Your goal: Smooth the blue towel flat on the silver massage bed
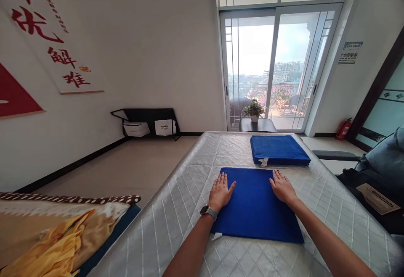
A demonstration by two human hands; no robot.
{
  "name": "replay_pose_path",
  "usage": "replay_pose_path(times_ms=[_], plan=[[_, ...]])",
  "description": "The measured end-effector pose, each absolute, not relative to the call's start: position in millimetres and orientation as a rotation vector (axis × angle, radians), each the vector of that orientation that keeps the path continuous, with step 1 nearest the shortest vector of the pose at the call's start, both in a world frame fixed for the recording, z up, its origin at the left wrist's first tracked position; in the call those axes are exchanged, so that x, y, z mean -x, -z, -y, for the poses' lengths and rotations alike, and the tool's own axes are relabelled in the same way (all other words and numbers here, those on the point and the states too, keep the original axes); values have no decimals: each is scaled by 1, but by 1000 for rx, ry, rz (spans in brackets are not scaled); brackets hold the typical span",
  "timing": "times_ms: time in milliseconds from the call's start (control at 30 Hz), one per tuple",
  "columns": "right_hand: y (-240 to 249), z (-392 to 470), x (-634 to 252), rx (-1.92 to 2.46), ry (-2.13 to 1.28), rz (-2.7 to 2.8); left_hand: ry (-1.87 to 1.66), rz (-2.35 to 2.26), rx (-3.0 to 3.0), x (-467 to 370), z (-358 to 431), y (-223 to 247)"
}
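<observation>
A flat blue fabric panel [255, 214], apparently folded, lies on the quilted silver cover [176, 201] in front of me. My left hand [221, 192] rests flat over its left edge, fingers stretched out and thumb apart, with a watch on the wrist. Over the right edge lies my right hand [282, 186], also flat with fingers extended. A white tag sticks out at the panel's near left corner. Just beyond it sits a neat stack of blue folded fabric [280, 149], with a whitish tag at its near side.
Yellow cloth [63, 243] lies on a patterned bedding surface at the left. A potted plant [254, 109] stands on a dark chair by the glass sliding door. On the right are a dark sofa [385, 159] and a fire extinguisher [343, 129]. A black rack [151, 121] leans along the wall.
</observation>
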State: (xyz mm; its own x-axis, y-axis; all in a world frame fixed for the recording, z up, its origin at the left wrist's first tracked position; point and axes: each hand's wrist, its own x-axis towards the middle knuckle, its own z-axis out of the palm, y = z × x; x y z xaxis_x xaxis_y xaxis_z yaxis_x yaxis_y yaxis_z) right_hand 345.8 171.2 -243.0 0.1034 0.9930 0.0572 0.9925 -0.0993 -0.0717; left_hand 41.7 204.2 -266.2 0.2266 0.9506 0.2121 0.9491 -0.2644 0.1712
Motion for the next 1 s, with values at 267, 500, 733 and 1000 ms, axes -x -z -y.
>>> replay_pose_path(times_ms=[267, 500, 733, 1000], plan=[[260, -195, -357, 2263, -53, 1971, -395, -1910, -2506, -43, -207, 267], [267, -196, -365, 2222, -33, 1967, -339, -1919, -2485, -51, -207, 266], [266, -192, -370, 2192, -79, 1923, -221, -1978, -2486, -64, -211, 258], [266, -190, -373, 2176, -79, 1921, -547, -1433, -2705, -194, -211, 236]])
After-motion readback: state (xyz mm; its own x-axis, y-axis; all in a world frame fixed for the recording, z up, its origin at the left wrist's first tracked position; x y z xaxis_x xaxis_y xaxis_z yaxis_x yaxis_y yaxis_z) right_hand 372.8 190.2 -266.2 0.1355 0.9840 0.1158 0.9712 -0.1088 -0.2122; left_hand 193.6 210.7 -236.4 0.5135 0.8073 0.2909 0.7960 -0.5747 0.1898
